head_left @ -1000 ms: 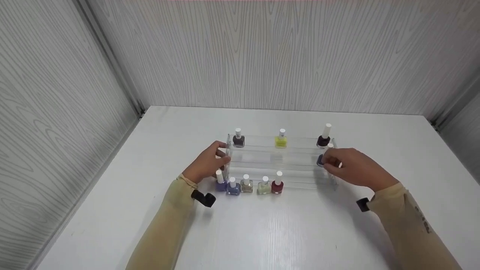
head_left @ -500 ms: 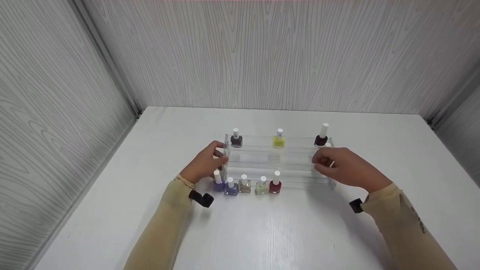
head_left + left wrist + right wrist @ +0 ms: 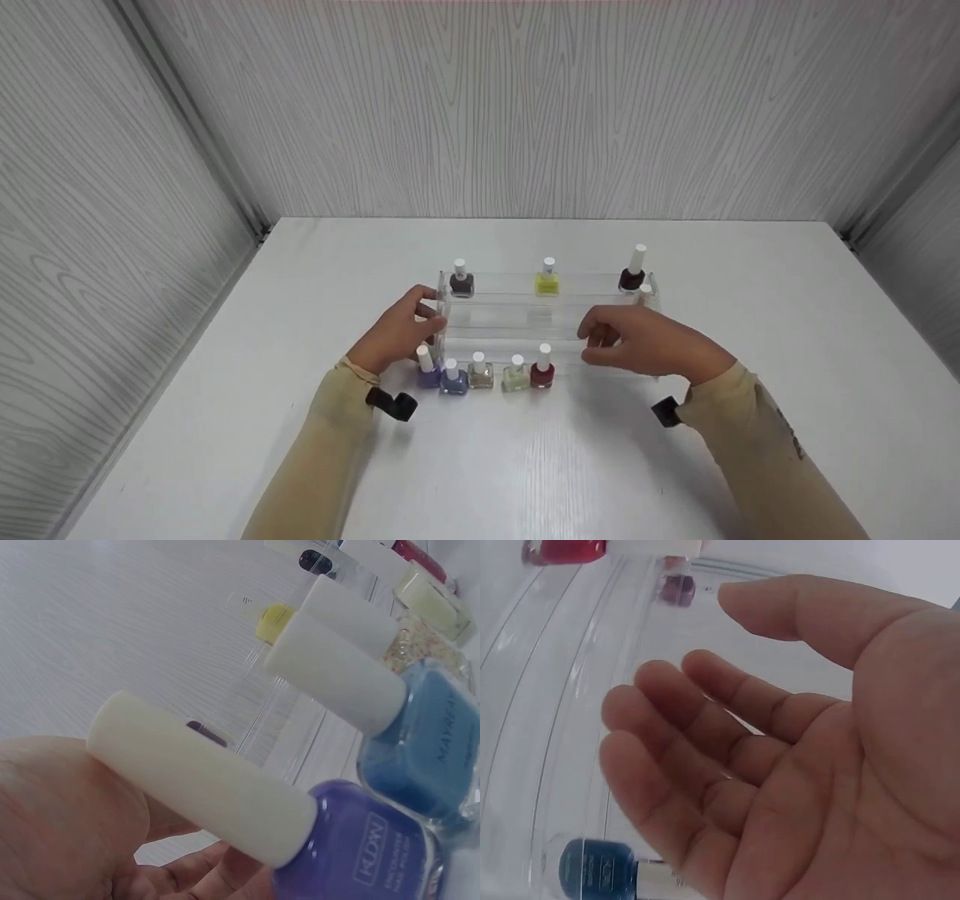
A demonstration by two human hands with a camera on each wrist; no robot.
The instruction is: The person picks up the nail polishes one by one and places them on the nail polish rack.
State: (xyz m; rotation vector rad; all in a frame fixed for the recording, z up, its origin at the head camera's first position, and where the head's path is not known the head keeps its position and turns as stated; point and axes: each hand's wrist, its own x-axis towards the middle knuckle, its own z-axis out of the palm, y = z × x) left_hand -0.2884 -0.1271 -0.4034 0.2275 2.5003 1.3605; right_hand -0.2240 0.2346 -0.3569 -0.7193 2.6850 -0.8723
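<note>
A clear stepped display rack (image 3: 510, 315) stands on the table. My left hand (image 3: 397, 330) grips its left side panel between thumb and fingers. Over the rack's right half hovers my right hand (image 3: 645, 341), fingers loosely bent with nothing between them, as the right wrist view confirms. Behind that hand, a dark blue nail polish bottle (image 3: 600, 870) sits on the rack; only its white cap shows in the head view. The top tier carries a grey bottle (image 3: 462, 284), a yellow bottle (image 3: 547, 283) and a dark maroon bottle (image 3: 631, 280).
Along the rack's front stand nail polish bottles: purple (image 3: 360, 840), blue (image 3: 427, 742), glitter (image 3: 481, 375), pale green (image 3: 515, 378) and red (image 3: 542, 374). The purple one is close to my left hand. Wood-grain panels (image 3: 525, 112) enclose the white table (image 3: 480, 465).
My right hand has come away from the dark blue bottle and shifted left, leaving the bottle on the rack. My left hand stays at the rack's side. The head view has shifted slightly.
</note>
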